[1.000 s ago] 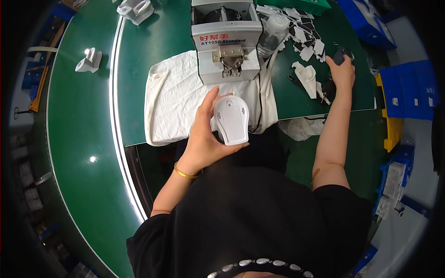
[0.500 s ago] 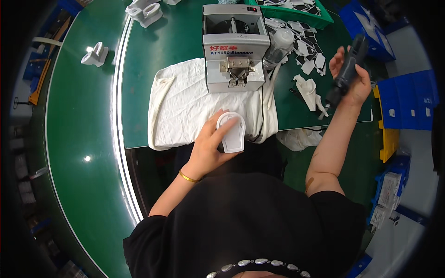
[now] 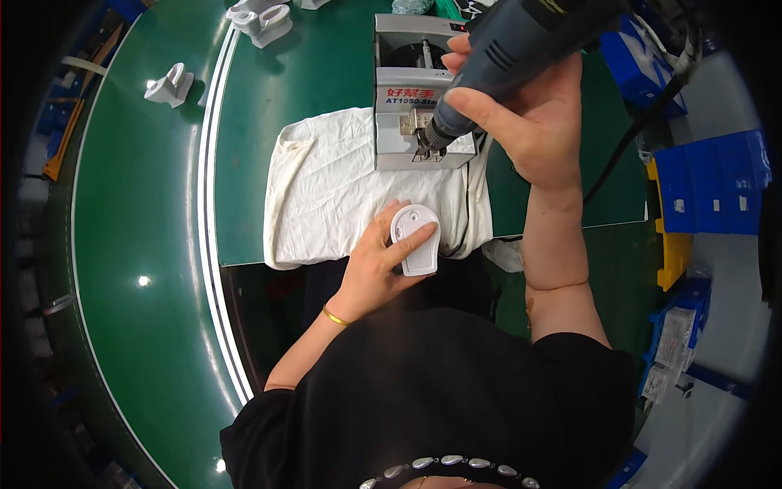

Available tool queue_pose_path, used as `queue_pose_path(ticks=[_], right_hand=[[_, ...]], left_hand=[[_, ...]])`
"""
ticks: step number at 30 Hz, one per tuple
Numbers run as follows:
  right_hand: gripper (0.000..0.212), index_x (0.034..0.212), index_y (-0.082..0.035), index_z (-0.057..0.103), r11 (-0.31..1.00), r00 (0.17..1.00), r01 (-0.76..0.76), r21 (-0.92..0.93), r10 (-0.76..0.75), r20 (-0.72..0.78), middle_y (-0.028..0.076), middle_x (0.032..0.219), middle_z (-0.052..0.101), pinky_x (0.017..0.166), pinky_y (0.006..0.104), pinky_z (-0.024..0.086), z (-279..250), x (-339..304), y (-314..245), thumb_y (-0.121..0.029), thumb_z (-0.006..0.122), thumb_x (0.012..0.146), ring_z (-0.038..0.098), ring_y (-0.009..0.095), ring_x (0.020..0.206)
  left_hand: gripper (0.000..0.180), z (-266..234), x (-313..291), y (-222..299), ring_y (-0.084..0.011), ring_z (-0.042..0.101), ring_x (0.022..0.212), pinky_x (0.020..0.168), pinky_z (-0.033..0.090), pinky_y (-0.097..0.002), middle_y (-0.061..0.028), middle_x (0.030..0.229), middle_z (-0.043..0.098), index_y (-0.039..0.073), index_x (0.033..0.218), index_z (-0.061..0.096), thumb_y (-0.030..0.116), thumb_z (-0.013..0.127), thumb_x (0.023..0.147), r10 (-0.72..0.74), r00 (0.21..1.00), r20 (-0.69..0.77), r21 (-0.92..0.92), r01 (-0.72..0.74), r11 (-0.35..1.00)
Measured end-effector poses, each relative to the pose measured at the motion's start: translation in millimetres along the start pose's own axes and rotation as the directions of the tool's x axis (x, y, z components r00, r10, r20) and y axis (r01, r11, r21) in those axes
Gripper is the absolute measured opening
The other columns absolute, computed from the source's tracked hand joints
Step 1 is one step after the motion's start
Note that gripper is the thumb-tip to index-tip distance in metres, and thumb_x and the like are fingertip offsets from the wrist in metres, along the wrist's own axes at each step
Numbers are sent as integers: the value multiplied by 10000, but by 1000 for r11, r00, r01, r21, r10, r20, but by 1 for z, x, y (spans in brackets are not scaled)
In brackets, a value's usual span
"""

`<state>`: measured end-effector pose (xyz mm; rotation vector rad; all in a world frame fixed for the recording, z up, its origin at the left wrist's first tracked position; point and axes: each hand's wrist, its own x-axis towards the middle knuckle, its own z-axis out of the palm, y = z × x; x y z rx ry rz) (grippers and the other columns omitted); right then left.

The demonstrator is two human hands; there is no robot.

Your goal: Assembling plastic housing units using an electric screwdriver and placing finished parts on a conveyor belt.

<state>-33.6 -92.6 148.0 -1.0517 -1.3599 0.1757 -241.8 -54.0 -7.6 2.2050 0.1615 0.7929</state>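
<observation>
My left hand [image 3: 371, 269] is closed around a small white plastic housing [image 3: 421, 259], rounded at its far end, with the thumb laid across its face. It holds the piece over the front edge of a white cloth [image 3: 322, 196]. In my right hand [image 3: 542, 134] is a dark electric screwdriver [image 3: 501, 65], tilted with its nose down to the left. The nose overlaps the front outlet of a grey screw feeder [image 3: 393, 155]; the bit's tip is hidden, so contact cannot be told. A black cable [image 3: 626, 143] trails off the tool.
Several white moulded parts [image 3: 265, 24] stand at the far left, with another [image 3: 169, 85] on the green surface beyond a bright strip [image 3: 210, 155]. Blue bins [image 3: 709, 183] line the right side, beside a yellow one [image 3: 673, 244]. The green table's [image 3: 562, 216] front edge runs before me.
My right hand has swung the screwdriver from the right side up and left to the screw feeder's front. My left hand stays almost in place, still holding the white housing.
</observation>
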Motion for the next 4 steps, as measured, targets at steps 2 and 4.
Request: queue_pose_path(ticks=[2, 4], right_hand=[[670, 1257, -31, 395, 995, 1000, -20, -96, 22, 11, 179, 1120, 636, 918, 355, 539, 1, 6, -3, 99, 775, 721, 666, 255, 1010], [702, 1286, -52, 373, 864, 990, -53, -501, 111, 88, 161, 1151, 641, 899, 330, 545, 0, 12, -8, 83, 777, 728, 662, 270, 1039]], left_hand=[[701, 0, -1, 0, -401, 500, 1236, 1000, 455, -455, -196, 1324, 511, 213, 1261, 638, 118, 870, 607, -7, 1000, -11, -3, 6, 1000], [702, 0, 0, 1, -401, 501, 1235, 1000, 456, -456, -191, 1325, 511, 213, 1261, 638, 118, 871, 605, -11, 1000, -18, -8, 10, 1000]])
